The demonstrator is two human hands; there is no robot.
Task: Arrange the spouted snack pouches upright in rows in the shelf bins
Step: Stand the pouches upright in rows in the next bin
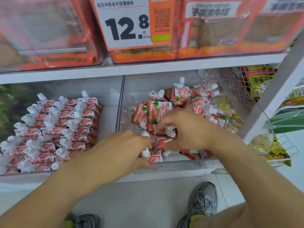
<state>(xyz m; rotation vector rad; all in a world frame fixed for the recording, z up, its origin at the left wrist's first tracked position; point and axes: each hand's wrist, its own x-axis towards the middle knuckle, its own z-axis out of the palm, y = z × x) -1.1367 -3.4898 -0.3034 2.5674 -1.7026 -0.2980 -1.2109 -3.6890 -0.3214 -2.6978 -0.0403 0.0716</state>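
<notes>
Grey mesh sneakers (204, 199) stand on the pale tiled floor (148, 203) below two bare forearms reaching into the right clear plastic shelf bin (172, 163). Both hands work at its front: the left hand (130, 145) curls its fingers around a few red-and-white spouted snack pouches (154, 157) with white caps, and the right hand (185, 127) pinches more pouches just beside it. Behind them, loose pouches (184, 99) lie jumbled, spouts pointing various ways. The left clear bin (108, 116) holds upright pouches in tidy rows (54, 127), long axes vertical, spouts up and leaning left. An orange price sign (130, 23) hangs above.
</notes>
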